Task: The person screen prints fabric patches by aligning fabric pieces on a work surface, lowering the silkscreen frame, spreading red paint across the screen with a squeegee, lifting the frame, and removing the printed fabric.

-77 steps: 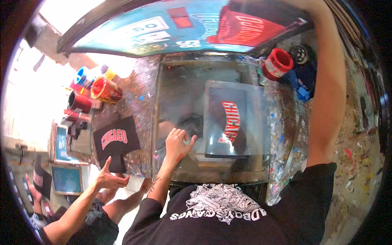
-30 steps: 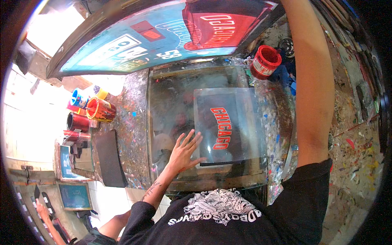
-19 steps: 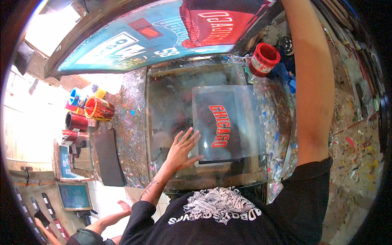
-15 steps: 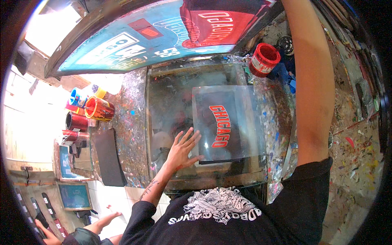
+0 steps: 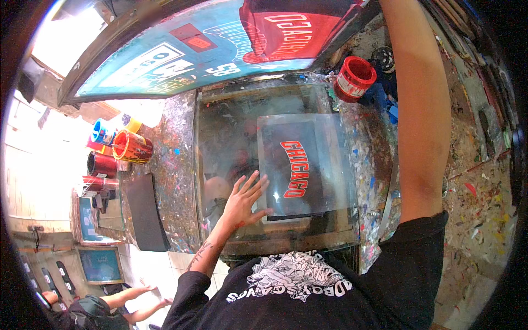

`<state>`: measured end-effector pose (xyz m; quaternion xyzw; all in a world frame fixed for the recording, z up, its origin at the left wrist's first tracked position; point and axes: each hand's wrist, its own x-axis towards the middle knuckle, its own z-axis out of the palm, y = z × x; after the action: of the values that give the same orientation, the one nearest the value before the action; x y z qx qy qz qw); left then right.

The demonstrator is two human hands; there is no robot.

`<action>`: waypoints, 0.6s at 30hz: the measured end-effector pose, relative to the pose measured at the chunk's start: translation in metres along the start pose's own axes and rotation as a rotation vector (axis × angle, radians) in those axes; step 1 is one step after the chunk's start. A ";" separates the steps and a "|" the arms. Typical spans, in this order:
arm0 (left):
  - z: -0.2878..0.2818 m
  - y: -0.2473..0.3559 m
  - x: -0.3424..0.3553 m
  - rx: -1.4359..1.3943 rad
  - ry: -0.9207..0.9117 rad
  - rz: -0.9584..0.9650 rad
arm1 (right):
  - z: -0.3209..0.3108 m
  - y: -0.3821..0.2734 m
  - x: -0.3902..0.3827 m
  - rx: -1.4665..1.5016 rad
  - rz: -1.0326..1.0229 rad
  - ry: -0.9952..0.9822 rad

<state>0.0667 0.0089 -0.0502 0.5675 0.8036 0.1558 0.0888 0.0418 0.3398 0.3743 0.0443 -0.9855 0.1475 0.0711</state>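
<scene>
My left hand (image 5: 246, 199) lies with its fingers spread at the left edge of a clear sheet (image 5: 333, 165), over a glass-topped work surface (image 5: 228, 126). Under or on that sheet is a dark rectangular piece (image 5: 286, 129) bearing red lettering with a pale outline (image 5: 292, 169). My right forearm (image 5: 422, 126) reaches up past the top of the picture, so the right hand is out of sight. Beyond the glass a large wood-framed printing screen (image 5: 126, 71) stands raised and tilted, with blue-green mesh and a smear of red ink at its right.
A red ink tub (image 5: 355, 78) stands at the far right of the paint-spattered bench (image 5: 170, 181). On the left are an orange-red ink pot (image 5: 132, 146), a blue-rimmed pot (image 5: 104, 132), dark red cans (image 5: 102, 164) and a black flat strip (image 5: 147, 212). Another person (image 5: 91, 313) sits lower left.
My left hand keeps its place by the sheet, and the raised screen looks nearly the same. At lower left the other person has shifted, showing more of both legs.
</scene>
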 end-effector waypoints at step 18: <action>-0.001 0.001 0.000 0.055 0.002 0.024 | 0.000 -0.002 -0.003 -0.010 0.005 0.010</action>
<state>0.0673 0.0094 -0.0489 0.5790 0.8009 0.1354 0.0704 0.0455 0.3382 0.3744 0.0407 -0.9860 0.1431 0.0758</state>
